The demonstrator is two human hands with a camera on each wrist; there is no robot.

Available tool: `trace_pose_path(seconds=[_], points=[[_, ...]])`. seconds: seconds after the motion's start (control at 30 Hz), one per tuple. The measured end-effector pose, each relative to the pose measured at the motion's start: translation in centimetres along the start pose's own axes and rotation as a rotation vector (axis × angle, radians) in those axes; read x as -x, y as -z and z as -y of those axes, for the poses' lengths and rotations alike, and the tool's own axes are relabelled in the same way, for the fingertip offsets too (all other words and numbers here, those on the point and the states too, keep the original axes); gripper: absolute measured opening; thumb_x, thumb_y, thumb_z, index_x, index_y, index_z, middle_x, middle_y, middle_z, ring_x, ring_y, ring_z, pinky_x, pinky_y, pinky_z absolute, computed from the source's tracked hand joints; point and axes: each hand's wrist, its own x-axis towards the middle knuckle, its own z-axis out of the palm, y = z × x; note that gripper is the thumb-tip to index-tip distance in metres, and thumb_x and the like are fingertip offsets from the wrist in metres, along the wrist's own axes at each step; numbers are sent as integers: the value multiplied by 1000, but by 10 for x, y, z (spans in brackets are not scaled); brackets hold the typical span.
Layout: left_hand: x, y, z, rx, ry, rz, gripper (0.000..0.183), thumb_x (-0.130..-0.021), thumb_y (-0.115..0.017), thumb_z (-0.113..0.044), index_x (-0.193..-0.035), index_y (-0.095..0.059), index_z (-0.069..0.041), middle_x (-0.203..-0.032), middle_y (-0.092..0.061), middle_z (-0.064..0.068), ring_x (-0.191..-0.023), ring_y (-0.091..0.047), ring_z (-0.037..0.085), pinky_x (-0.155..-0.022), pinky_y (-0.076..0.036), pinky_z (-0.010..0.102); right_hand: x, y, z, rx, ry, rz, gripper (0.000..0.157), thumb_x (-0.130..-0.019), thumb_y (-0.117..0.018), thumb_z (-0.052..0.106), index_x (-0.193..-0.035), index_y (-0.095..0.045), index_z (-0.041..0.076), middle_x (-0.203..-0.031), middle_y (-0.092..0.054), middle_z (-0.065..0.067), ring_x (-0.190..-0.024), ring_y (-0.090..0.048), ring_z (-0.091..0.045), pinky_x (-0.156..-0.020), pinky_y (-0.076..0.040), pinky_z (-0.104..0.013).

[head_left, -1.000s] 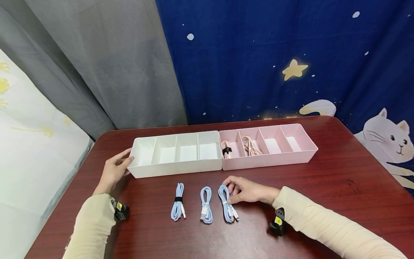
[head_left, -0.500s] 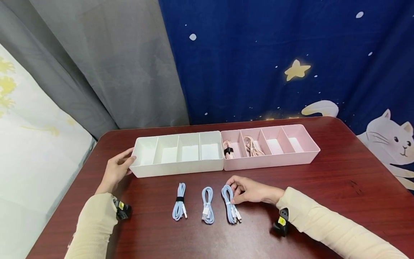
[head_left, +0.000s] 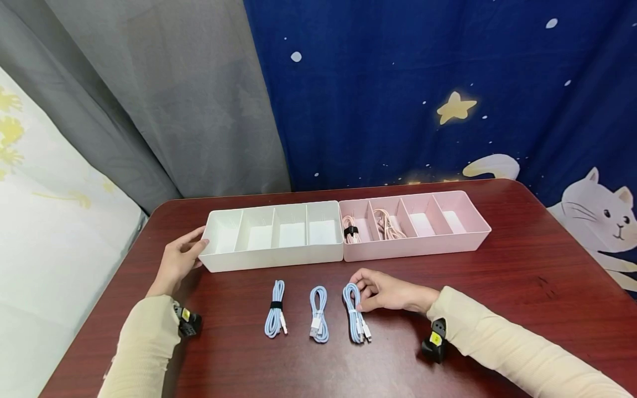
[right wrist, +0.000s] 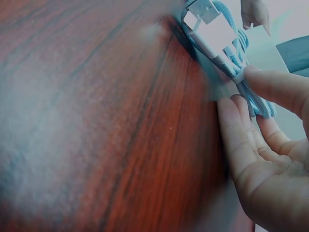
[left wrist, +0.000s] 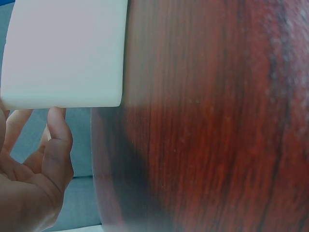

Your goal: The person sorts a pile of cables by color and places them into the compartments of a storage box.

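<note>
Three coiled blue cables lie in a row on the dark red table [head_left: 522, 287]. My right hand [head_left: 365, 288] pinches the upper loop of the rightmost blue cable [head_left: 355, 318], which still rests on the table. In the right wrist view the thumb lies on this blue cable [right wrist: 227, 46] with the fingers [right wrist: 241, 130] beside it. The middle cable [head_left: 318, 315] and the left cable [head_left: 275, 309] lie untouched. My left hand [head_left: 188, 247] rests with straight fingers against the left end of the white divided tray [head_left: 271, 260]. The left wrist view shows its fingers [left wrist: 55, 140] by the white tray [left wrist: 67, 53].
A pink divided tray [head_left: 413, 249] adjoins the white one on the right. It holds one tied pink cable [head_left: 350, 229] and one loose pink cable [head_left: 384, 224] in its two left compartments. Curtains hang behind the table's far edge.
My right hand's fingers have curled more closely round the top of the rightmost blue cable. The left hand has stayed at the white tray's end.
</note>
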Motion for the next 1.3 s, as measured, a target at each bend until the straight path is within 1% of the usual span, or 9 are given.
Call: trace_pose_path(seconds=[0.37,0.57,0.7,0.8,0.93,1.07,1.3], points=[[0,0,0,-8,3,-4,52,-90,-49,-36,-136,-38,-15,-117,-49,23,-72,-54,7,-61,-48,20,3,-3,1,-92,-13,-28,39,-73,-62,-7,-106,-42,-9,-84,-55,-8,-74,-52,-13,-62,-44,-22],[0,0,-1,-15,9,2,54,-89,-50,-39,-136,-37,-16,-117,-49,23,-71,-54,8,-62,-49,20,4,-3,-1,-188,-13,-39,39,-75,-62,-8,-107,-39,-9,-84,-56,-9,-76,-56,-13,-69,-46,-25],[0,1,-1,-17,5,6,54,-89,-49,-39,-137,-36,-16,-117,-49,23,-70,-54,8,-62,-49,20,5,-3,-2,-215,-9,-52,39,-76,-61,-8,-108,-39,-10,-84,-57,-10,-76,-57,-14,-70,-47,-26],[0,1,-1,-21,4,8,54,-89,-49,-39,-137,-36,-16,-117,-49,23,-71,-55,9,-62,-49,20,5,-3,-1,-253,-22,-62,37,-78,-58,-10,-109,-38,-11,-83,-56,-8,-75,-56,-15,-71,-49,-32],[0,0,-1,-23,5,10,54,-89,-48,-39,-137,-36,-16,-118,-48,23,-73,-55,9,-62,-49,20,7,-5,0,-305,-53,-74,36,-80,-53,-12,-111,-36,-11,-83,-54,-7,-76,-56,-17,-72,-49,-42],[0,0,0,-19,1,10,54,-89,-48,-39,-137,-36,-16,-117,-48,23,-72,-55,7,-62,-49,20,8,-6,0,-330,-64,-85,38,-80,-53,-12,-113,-34,-10,-84,-53,-10,-76,-56,-18,-71,-49,-44],[0,0,1,-15,5,7,54,-89,-49,-39,-137,-36,-17,-117,-48,22,-71,-54,9,-62,-49,20,9,-6,-3,-356,-67,-85,41,-80,-54,-11,-115,-33,-9,-86,-52,-12,-76,-56,-18,-71,-49,-44]])
